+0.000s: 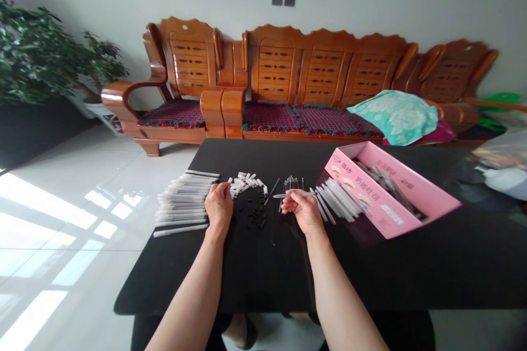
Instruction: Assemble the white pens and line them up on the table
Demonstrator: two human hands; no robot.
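Note:
My right hand [303, 210] pinches a pen [281, 196] that lies level, its pointed end to the left. Under and behind that hand is a row of thin dark refills [293, 182], and to its right lies a row of white pen barrels [338, 201]. My left hand [219, 206] has its fingers pressed together at the edge of a pile of white pen caps [247, 182]; whatever is between the fingertips is too small to make out. Left of it are many stacked white pens [183, 201]. Small black plugs [257, 215] are scattered between my hands.
A pink box [395, 197] with greyish contents stands on the right of the black table [272, 279]. One dark refill [272, 191] lies apart near the caps. Beyond are a wooden sofa [275, 66], a teal cloth [397, 115] and, rightmost, a plastic bag [504, 175].

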